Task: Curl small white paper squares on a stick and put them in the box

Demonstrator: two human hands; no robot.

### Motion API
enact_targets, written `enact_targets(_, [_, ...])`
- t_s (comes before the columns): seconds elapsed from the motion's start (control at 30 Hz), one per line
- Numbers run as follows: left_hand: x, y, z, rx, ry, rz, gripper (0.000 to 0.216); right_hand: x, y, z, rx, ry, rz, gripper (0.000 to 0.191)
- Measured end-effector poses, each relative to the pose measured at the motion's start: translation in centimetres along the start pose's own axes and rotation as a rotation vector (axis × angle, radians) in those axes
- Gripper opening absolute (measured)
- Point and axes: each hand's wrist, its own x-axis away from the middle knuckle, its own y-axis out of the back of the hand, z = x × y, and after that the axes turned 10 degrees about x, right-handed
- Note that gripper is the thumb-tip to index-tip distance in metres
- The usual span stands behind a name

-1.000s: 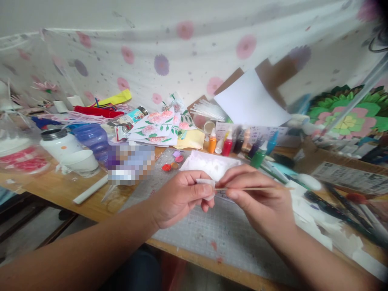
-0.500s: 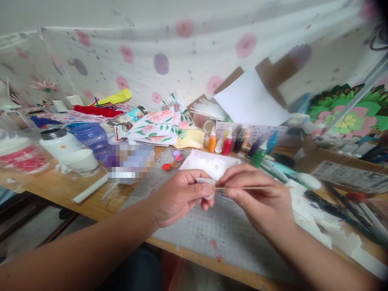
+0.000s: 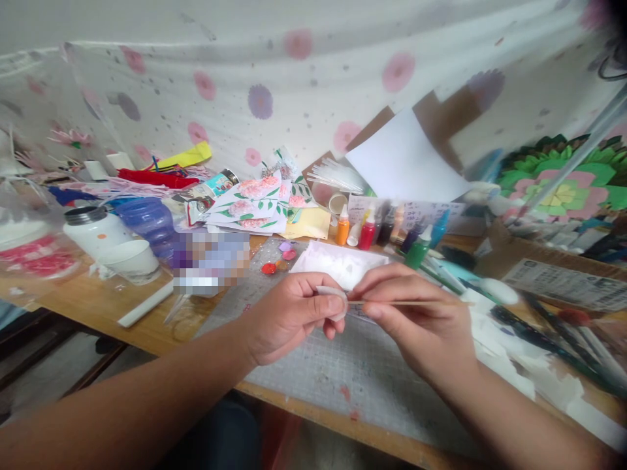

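My left hand point(image 3: 289, 313) is closed in a pinch on a small white scrap of paper point(image 3: 333, 293), held above a grey gridded cutting mat point(image 3: 337, 375). Just to its right, my right hand point(image 3: 416, 320) pinches a thin wooden stick point(image 3: 426, 303) that points right, its left tip at the paper scrap. Both hands almost touch at the fingertips. Behind them on the mat lies a white tray point(image 3: 337, 264).
Small paint bottles point(image 3: 367, 232) in orange, red and green stand behind the tray. At the left are a white jar point(image 3: 95, 230), a paper cup point(image 3: 132, 261) and a blue bottle point(image 3: 147, 219). Flower cards point(image 3: 255, 202), a white sheet point(image 3: 401, 160) and pens point(image 3: 553, 333) crowd the wooden table.
The paper scrap has curled slightly tighter between my left fingers. Both hands stay in place.
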Motion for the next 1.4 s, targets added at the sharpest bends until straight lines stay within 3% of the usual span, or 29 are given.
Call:
enact_targets(0.57, [0.02, -0.04, -0.10, -0.017, 0.017, -0.008, 0.019, -0.07, 0.11, 0.09, 0.019, 0.022, 0.005, 0.014])
enact_targets(1.03, [-0.11, 0.10, 0.18, -0.272, -0.008, -0.033, 0.015, 0.12, 0.04, -0.33, 0.095, 0.026, -0.011, 0.013])
enact_targets(1.1, [-0.21, 0.21, 0.05, -0.341, -0.054, -0.077, 0.013, 0.19, 0.04, -0.42, 0.103, 0.017, -0.020, 0.012])
enact_targets(1.27, [-0.02, 0.56, -0.52, -0.565, -0.384, -0.411, 0.024, 0.34, 0.03, -0.77, 0.125, -0.018, -0.062, 0.011])
enact_targets(1.3, [0.10, 0.48, -0.54, -0.573, -0.375, -0.411, 0.030, 0.36, -0.01, -0.82, 0.129, -0.022, -0.062, 0.011])
enact_targets(1.4, [0.40, -0.16, -0.29, -0.507, -0.190, -0.246, 0.036, 0.40, -0.24, -0.82, 0.132, -0.010, -0.040, 0.011])
